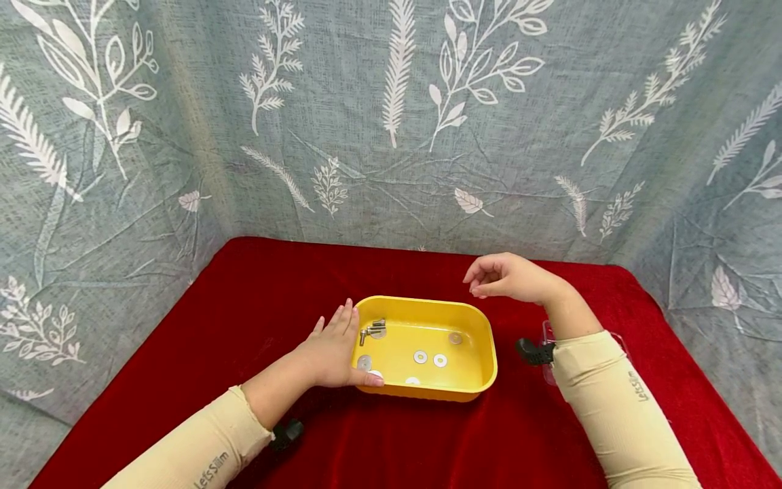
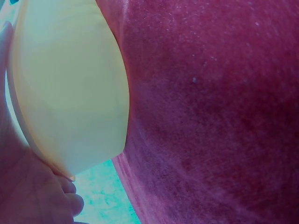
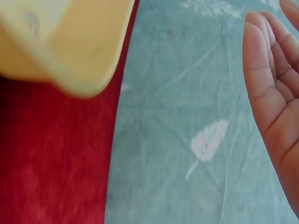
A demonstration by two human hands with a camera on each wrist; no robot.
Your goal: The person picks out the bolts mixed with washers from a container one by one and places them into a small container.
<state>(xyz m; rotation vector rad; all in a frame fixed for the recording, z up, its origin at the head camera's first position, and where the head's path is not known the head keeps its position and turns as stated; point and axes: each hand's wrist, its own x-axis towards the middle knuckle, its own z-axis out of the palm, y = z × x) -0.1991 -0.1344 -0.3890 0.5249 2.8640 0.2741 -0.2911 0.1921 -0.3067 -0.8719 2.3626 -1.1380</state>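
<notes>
A yellow tray (image 1: 397,392) with rounded corners sits on the red cloth. Inside it, several short metal screws (image 1: 370,331) lie grouped near the left wall. Several flat washers (image 1: 420,356) are scattered over its floor. My left hand (image 1: 332,353) rests against the tray's left side with straight, spread fingers, its thumb laid along the front rim. The left wrist view shows that palm beside the tray's outer wall (image 2: 70,88). Beyond the tray's back right corner, my right hand (image 1: 512,277) hovers with loosely bent fingers. Nothing shows in its grasp in the right wrist view.
Red cloth (image 1: 256,292) covers the table. A clear plastic container (image 1: 548,333) stands right of the tray, partly hidden by the right forearm. A grey-green curtain with white leaf patterns (image 1: 366,183) hangs behind the table and along both sides.
</notes>
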